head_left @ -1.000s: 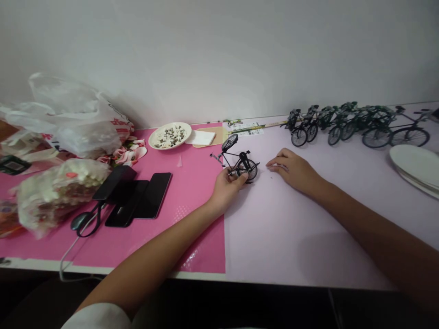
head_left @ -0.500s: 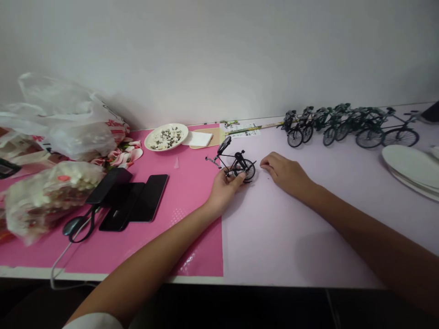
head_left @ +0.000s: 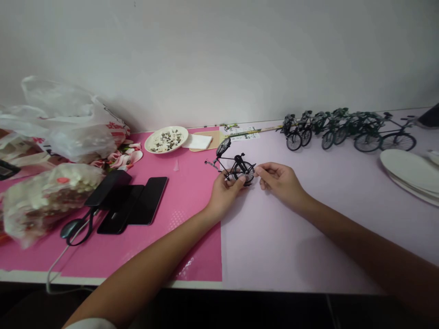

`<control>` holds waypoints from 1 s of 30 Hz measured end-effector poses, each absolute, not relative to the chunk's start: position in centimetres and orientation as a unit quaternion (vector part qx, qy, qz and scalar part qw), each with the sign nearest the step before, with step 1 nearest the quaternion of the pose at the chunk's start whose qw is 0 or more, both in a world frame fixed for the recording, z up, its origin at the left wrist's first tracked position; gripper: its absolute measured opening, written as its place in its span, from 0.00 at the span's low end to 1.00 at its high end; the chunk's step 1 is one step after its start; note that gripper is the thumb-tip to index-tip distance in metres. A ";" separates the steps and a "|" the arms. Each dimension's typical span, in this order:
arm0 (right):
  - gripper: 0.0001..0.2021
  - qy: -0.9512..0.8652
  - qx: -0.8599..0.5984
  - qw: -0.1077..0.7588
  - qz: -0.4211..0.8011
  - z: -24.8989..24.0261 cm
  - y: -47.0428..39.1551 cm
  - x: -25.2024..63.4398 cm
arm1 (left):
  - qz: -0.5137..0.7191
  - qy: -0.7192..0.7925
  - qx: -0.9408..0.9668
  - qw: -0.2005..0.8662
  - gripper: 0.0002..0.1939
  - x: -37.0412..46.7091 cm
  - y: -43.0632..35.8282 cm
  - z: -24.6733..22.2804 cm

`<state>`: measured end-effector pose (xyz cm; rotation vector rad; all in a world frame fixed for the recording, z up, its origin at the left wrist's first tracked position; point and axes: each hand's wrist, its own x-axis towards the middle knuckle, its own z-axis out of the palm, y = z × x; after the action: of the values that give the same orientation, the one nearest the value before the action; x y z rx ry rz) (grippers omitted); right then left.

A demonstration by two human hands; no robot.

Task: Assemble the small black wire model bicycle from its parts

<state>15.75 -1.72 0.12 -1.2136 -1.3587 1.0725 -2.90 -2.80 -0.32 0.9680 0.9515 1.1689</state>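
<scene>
A small black model bicycle (head_left: 236, 165) is held just above the table, where the pink and lilac covers meet. My left hand (head_left: 225, 188) grips it from below, thumb near the spoked wheel on its right side; its handlebar points left. At the right end of the bicycle is my right hand (head_left: 279, 183), its thumb and forefinger pinched close to the wheel's edge. Whatever those fingertips hold, if anything, is too small to make out.
Several finished-looking model bicycles (head_left: 368, 132) stand along the wall, with white plates (head_left: 411, 170) before them. A plate of small parts (head_left: 167, 139) sits at the back. Phones (head_left: 147, 201), a black box (head_left: 108, 188) and plastic bags (head_left: 68, 123) lie left.
My right hand has moved left and slightly down, bringing its pinched fingers up to the bicycle's wheel. The left hand keeps its hold; the bicycle's other wheel has turned a little.
</scene>
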 end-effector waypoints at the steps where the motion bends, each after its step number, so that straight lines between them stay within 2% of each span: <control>1: 0.25 -0.548 -0.502 0.495 0.450 0.2 -1.7 15.7 | 0.507 0.416 0.424 0.624 0.29 -2.9 -2.8 -0.3; 18: 0.25 -0.499 -0.515 0.468 0.517 0.7 -2.1 15.7 | 0.489 0.428 0.443 0.617 0.25 -2.8 -2.9 0.0; 26: 0.25 -0.512 -0.512 0.473 0.502 -0.2 -1.9 15.6 | 0.488 0.423 0.445 0.620 0.27 -2.9 -2.9 -0.1; 30: 0.22 -0.538 -0.510 0.493 0.455 -1.0 -1.8 15.6 | 0.488 0.417 0.450 0.621 0.27 -2.9 -2.8 -0.1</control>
<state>15.62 -1.84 -0.97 -1.2359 -1.3058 1.1041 -2.86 -2.83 -0.15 1.0349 0.9579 1.1220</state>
